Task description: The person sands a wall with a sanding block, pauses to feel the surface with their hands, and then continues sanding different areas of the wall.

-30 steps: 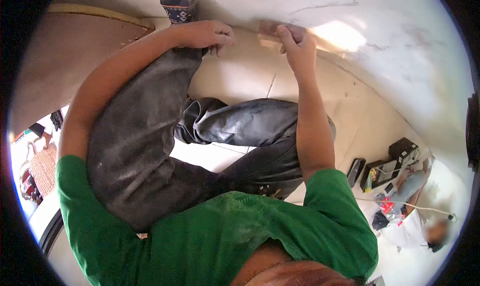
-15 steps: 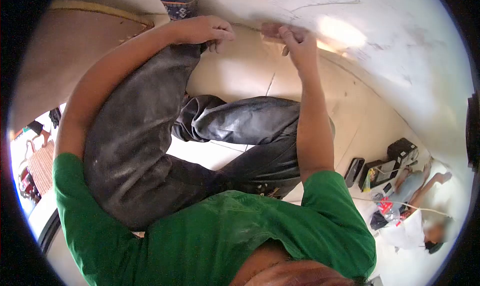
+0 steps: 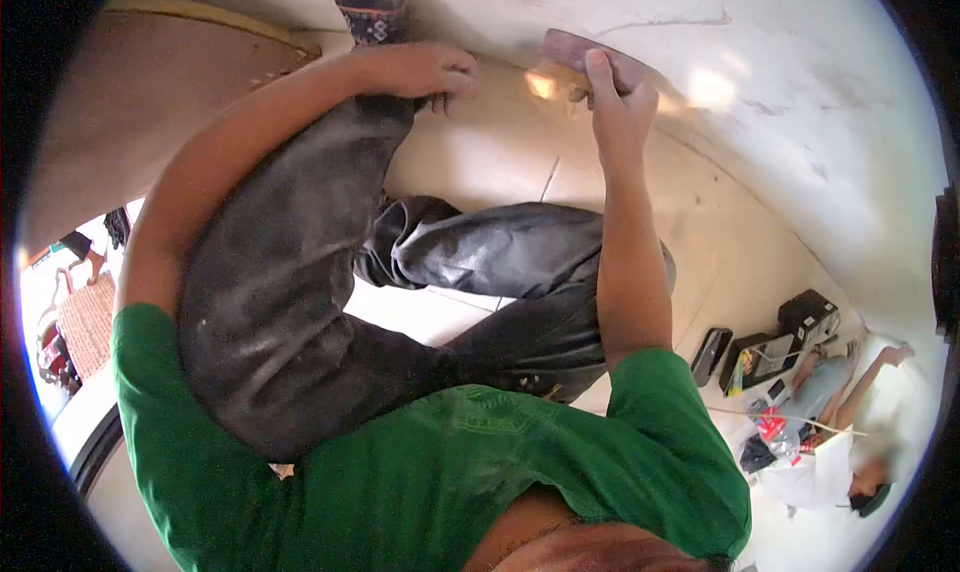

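Note:
My right hand [image 3: 625, 97] is closed on a flat reddish-brown piece of sandpaper [image 3: 565, 48], thumb on top and fingers underneath. The sandpaper lies close over the white wall [image 3: 640, 2], near where the wall meets the floor, with its long side slanting down to the right. My left hand [image 3: 440, 72] hangs loosely over my raised knee, fingers bent and a little apart, with nothing visible in it. A patterned dark sock [image 3: 372, 12] shows just above that hand, next to the wall. Pale dust covers my dark trousers [image 3: 270, 262].
A brown panel [image 3: 170, 92] stands at the left. Lower right, another person [image 3: 835, 392] is near black boxes [image 3: 808, 317], a dark phone-like item [image 3: 711, 356] and a pale cable [image 3: 760, 413]. Light tiles [image 3: 500, 152] cover the floor.
My right hand and the sandpaper have shifted slightly right, and the sandpaper now slants and shows more of its face. My left hand stays over the knee. The whole view has shifted slightly.

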A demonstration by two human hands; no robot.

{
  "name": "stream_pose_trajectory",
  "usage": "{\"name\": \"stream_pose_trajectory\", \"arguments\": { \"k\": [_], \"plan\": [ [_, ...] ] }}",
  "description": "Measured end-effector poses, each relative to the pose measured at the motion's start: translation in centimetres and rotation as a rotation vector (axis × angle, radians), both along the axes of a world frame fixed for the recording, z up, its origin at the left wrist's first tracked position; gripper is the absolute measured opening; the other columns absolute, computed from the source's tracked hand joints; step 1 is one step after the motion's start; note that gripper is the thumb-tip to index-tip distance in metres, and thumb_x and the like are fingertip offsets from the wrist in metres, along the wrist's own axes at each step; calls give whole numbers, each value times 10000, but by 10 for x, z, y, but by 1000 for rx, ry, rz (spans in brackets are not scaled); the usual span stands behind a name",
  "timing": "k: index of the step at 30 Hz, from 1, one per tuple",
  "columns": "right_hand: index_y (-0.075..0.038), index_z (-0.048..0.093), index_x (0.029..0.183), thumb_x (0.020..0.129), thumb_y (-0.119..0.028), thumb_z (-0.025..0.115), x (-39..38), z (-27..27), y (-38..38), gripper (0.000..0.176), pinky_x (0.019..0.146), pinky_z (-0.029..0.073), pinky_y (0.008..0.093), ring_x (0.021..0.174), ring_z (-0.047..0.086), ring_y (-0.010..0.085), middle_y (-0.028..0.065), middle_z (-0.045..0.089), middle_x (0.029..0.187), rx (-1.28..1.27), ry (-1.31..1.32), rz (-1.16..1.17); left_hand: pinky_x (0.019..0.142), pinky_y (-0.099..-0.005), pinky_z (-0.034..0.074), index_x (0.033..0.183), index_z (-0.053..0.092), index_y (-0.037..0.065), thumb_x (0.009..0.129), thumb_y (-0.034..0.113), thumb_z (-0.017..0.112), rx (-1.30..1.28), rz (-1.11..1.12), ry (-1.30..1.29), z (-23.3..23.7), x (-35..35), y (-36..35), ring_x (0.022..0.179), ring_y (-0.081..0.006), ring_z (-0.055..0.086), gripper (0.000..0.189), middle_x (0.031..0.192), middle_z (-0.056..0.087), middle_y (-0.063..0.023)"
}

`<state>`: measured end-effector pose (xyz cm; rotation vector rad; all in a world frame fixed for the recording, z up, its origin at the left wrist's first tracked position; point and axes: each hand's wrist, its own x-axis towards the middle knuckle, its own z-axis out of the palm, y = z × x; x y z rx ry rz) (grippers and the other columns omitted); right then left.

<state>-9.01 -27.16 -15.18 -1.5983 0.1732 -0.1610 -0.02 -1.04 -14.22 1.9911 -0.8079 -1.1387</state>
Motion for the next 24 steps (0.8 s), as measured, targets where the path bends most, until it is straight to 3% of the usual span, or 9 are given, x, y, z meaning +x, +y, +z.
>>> {"name": "stream_pose_trajectory", "arguments": {
  "k": [4,5,7,9,11,13,16,20,24],
  "plan": [
    [66,700,960,905,-255,663,-5,-7,0,328,552,491,262,590,603,117,74,671,718,-216,82,-8,733,-306,523,1083,611,5,979,307,514,71,14,109,-3,0,-3,787,-138,625,334,911,643,-78],
    [52,707,963,906,-264,660,-7,0,3,325,559,493,261,584,598,113,65,677,724,-51,-8,-64,726,-303,524,1085,612,6,979,308,514,73,-24,35,-3,3,-4,778,-139,627,335,908,646,-79],
    [44,710,966,908,-284,653,-6,9,1,338,568,494,260,582,597,114,59,679,726,-22,-94,-109,714,-298,526,1091,615,8,980,310,514,86,-79,-99,-4,-2,-4,760,-143,632,337,900,652,-81],
    [38,711,970,910,-306,648,-5,4,-3,354,565,492,261,569,591,112,61,694,743,58,-63,18,685,-300,525,1082,610,-18,982,313,514,67,43,46,6,-8,-3,725,-149,635,358,829,650,-84],
    [35,714,965,915,-304,640,-1,-28,-5,350,550,478,254,551,580,110,56,694,737,-119,49,40,671,-300,525,1075,608,-31,983,313,515,51,81,113,8,-7,-9,704,-153,637,368,792,649,-87],
    [40,713,943,904,-306,662,-2,-15,0,352,531,458,261,520,561,111,58,690,702,-214,86,-1,673,-301,525,1070,609,-32,982,311,517,49,69,108,4,-7,-10,698,-155,638,366,788,651,-92],
    [49,708,912,881,-308,697,-8,15,4,359,536,462,284,517,566,116,80,688,690,47,-51,-135,670,-297,527,1067,603,-37,981,310,515,67,-28,19,5,-5,-5,703,-158,640,368,794,651,-97],
    [36,716,898,887,-282,701,-2,-33,-2,319,512,418,245,538,521,64,18,640,653,-183,22,-127,692,-306,526,1072,602,-10,984,307,508,29,23,100,-5,-1,-6,723,-154,636,341,831,647,-80],
    [42,714,934,883,-282,700,-7,9,0,328,508,413,261,544,501,69,22,613,629,26,-122,-103,706,-304,519,1067,604,-13,986,302,504,83,-20,49,0,0,-5,724,-156,634,340,829,647,-85]
  ]
}}
